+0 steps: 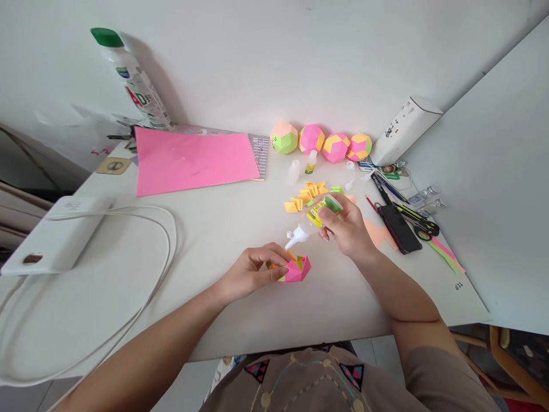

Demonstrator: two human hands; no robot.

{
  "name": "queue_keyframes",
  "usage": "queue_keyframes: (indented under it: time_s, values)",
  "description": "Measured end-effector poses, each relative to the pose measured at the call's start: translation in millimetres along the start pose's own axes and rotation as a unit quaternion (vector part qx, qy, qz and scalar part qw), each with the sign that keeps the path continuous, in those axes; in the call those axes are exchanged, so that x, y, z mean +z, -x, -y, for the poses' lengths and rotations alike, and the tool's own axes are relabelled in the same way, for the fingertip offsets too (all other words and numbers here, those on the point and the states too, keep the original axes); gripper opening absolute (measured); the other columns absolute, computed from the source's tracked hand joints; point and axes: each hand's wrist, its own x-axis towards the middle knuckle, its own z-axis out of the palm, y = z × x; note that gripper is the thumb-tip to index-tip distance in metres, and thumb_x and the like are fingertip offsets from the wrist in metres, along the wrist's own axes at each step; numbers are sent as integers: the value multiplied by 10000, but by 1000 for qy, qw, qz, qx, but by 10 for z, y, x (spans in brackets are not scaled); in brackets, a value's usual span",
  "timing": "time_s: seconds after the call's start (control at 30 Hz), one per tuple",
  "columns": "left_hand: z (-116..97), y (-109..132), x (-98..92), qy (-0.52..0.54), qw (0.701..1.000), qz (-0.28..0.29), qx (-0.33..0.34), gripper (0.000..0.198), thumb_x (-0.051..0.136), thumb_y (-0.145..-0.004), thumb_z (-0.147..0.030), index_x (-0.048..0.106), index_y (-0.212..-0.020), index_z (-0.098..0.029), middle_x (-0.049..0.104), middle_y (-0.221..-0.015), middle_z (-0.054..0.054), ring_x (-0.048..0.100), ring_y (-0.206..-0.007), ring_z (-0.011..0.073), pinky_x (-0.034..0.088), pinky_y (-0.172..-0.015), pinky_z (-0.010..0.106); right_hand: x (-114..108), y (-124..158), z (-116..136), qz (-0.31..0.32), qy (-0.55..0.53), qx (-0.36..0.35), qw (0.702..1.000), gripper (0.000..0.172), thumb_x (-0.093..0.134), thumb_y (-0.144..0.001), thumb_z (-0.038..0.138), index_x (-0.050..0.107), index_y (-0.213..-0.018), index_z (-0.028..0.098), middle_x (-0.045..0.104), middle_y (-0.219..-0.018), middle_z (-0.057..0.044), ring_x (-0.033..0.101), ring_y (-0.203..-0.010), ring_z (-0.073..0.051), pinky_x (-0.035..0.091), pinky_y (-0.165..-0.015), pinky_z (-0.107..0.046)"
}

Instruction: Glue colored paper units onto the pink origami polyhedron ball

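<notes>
My left hand (pixel 256 269) pinches a partly built folded-paper ball (pixel 299 271) of pink, green and orange pieces, held low over the table's front part. My right hand (pixel 346 226) grips a glue bottle (pixel 319 215) with a yellow-green label, tilted down to the left. Its white nozzle (pixel 297 235) points at an orange piece on the paper ball; whether the tip touches it I cannot tell. Just behind the bottle lie folded yellow-orange paper pieces (pixel 305 197) and a few green ones (pixel 337 189).
Finished paper balls (pixel 311 139) line the wall beside a white box (pixel 405 130). A pink sheet (pixel 197 163) lies at back left, near a tall bottle (pixel 137 86). Scissors (pixel 424 232), pens and a black phone (pixel 400 229) are at right; a white power strip (pixel 60 234) and cable at left.
</notes>
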Motion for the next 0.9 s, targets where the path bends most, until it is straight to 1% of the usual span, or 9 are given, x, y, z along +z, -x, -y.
queue_keyframes:
  time_s: [0.1, 0.17, 0.27, 0.4, 0.5, 0.6, 0.7, 0.8, 0.9]
  values:
    - [-33, 0, -6, 12, 1000, 24, 13, 78, 677, -788, -233, 739, -801, -189, 625, -860, 57, 559, -815, 167, 446, -732, 314, -103, -145, -135, 42, 14, 68, 997, 333, 723, -726, 395, 485, -864, 206, 557, -697, 41, 563, -533, -107, 475, -502, -272]
    - [-45, -1, -10, 21, 999, 41, 20, 78, 675, -794, -232, 734, -793, -181, 621, -833, 56, 552, -804, 164, 443, -725, 311, -125, -223, -294, 73, 59, 69, 993, 328, 744, -682, 300, 446, -777, 200, 592, -810, 6, 645, -713, -164, 520, -643, -340]
    - [-41, -4, -14, 32, 997, 62, 14, 88, 677, -796, -240, 725, -777, -168, 618, -807, 57, 550, -789, 162, 443, -712, 306, -83, -278, -571, 73, 217, -13, 973, 255, 701, -662, 180, 448, -684, 193, 586, -876, -39, 597, -1009, -233, 470, -843, -392]
    - [-13, -2, -16, 45, 996, 76, -2, 88, 670, -803, -238, 718, -797, -164, 612, -826, 56, 549, -764, 151, 432, -667, 280, -1, -255, -792, 125, 354, -107, 921, 200, 625, -670, 97, 453, -638, 193, 589, -903, -69, 576, -965, -234, 451, -827, -381]
    - [-12, 3, -10, 44, 996, 83, -10, 101, 665, -807, -245, 713, -793, -157, 610, -817, 53, 541, -737, 141, 420, -648, 268, -3, -241, -787, 159, 404, -143, 889, 162, 645, -724, 181, 493, -669, 193, 596, -886, -76, 557, -921, -228, 448, -804, -371]
    - [-27, 3, 4, 41, 995, 87, -19, 122, 668, -804, -263, 708, -780, -150, 608, -803, 48, 538, -716, 135, 416, -648, 267, -56, -284, -750, 111, 394, -152, 900, 163, 609, -811, 339, 559, -768, 190, 599, -864, -69, 554, -862, -205, 458, -764, -350]
    - [-32, -5, 18, 40, 995, 86, -29, 143, 674, -798, -280, 705, -773, -143, 603, -787, 43, 533, -693, 128, 410, -644, 265, -121, -375, -776, 36, 375, -142, 915, 212, 507, -884, 365, 606, -928, 183, 612, -974, -97, 564, -925, -209, 473, -756, -347]
    - [-23, -15, 24, 40, 996, 75, -34, 157, 687, -785, -292, 694, -745, -141, 594, -766, 32, 518, -671, 118, 397, -625, 255, -163, -468, -846, 42, 409, -114, 904, 265, 502, -894, 372, 650, -1000, 179, 578, -1153, -134, 508, -1125, -260, 432, -906, -419]
    - [-17, -23, 24, 40, 996, 68, -35, 170, 694, -778, -303, 685, -731, -140, 585, -758, 25, 507, -662, 112, 391, -611, 248, -168, -526, -897, 66, 426, -105, 896, 278, 490, -903, 364, 691, -949, 179, 571, -1185, -136, 488, -1164, -280, 358, -997, -464]
